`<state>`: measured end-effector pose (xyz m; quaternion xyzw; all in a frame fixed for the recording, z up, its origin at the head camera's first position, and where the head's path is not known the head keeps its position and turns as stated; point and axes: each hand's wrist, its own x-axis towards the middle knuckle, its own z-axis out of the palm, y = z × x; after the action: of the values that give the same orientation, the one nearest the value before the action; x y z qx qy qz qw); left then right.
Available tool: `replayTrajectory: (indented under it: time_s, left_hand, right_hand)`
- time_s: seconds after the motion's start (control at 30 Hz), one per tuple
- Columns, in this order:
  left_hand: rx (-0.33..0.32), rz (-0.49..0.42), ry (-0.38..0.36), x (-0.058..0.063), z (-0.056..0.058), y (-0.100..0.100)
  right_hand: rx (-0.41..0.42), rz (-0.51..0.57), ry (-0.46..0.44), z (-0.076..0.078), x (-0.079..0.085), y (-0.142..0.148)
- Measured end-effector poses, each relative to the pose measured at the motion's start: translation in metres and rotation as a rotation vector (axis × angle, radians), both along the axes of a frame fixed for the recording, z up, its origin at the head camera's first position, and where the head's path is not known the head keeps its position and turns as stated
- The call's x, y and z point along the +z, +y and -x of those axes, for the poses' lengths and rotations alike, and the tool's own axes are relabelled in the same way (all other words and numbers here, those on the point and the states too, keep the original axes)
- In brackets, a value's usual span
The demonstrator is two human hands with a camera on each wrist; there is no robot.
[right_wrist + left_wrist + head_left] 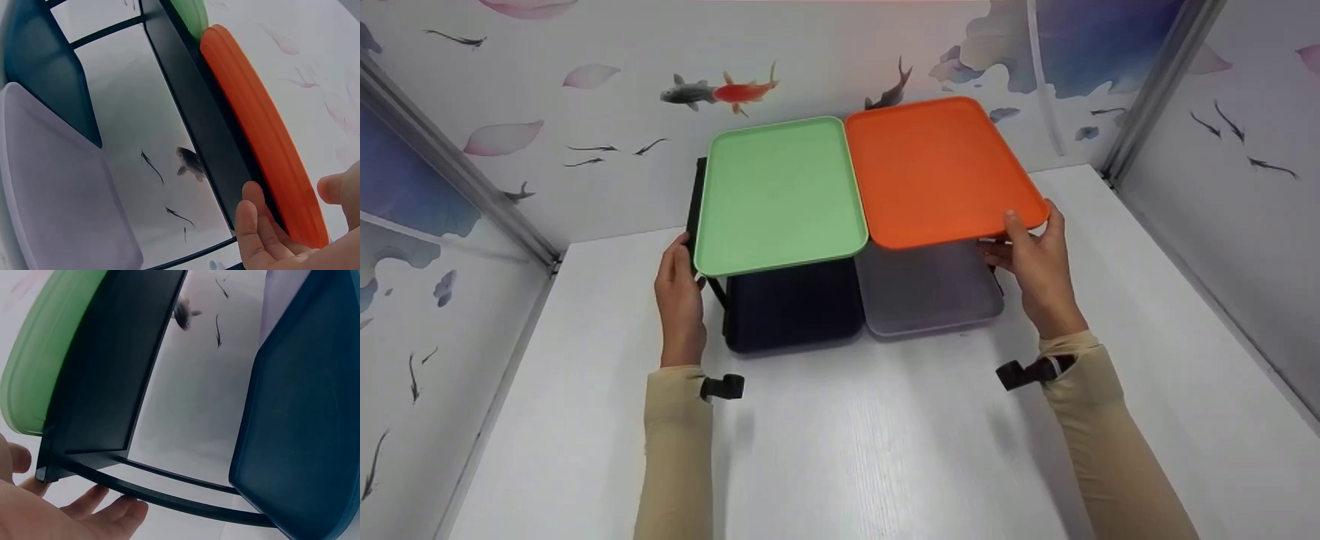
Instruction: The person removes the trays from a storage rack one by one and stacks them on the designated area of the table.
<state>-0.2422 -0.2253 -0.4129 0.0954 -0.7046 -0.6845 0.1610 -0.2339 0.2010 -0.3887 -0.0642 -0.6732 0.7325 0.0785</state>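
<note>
Left fingers [124,514] touch a thin-barred black rack [112,354] under a round-cornered green tray [780,199].

Downward head view, closer wrist views.

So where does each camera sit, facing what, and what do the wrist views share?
Head: on the head, facing forward and down at the green tray and orange tray; left hand, right hand and sleeves show.
Left wrist: on that wrist, facing through the black rack from its left end to the wall; left hand partly shows.
Right wrist: on that wrist, facing through the rack from its right end to the wall; right hand partly shows.
Shared by wrist views: rack, wall, green tray, dark blue tray, lavender tray.
</note>
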Motion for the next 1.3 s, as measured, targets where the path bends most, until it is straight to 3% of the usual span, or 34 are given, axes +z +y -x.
replayTrajectory:
  time_s: [0.63,0.87,1.0,1.3]
  left_hand:
    - [0.008,-0.004,0.165,-0.023,0.022,0.002]
    - [0.012,-0.042,0.239,-0.03,0.029,0.005]
    - [0.017,-0.045,0.239,-0.03,0.029,0.004]
    - [-0.002,0.023,0.254,-0.035,0.029,0.001]
  right_hand:
    - [-0.033,0.199,0.079,0.009,-0.003,-0.009]
    - [-0.032,0.286,0.129,0.002,-0.002,-0.008]
    - [-0.016,0.337,0.168,-0.003,0.0,-0.007]
    - [-0.019,0.371,0.2,-0.016,-0.002,0.0]
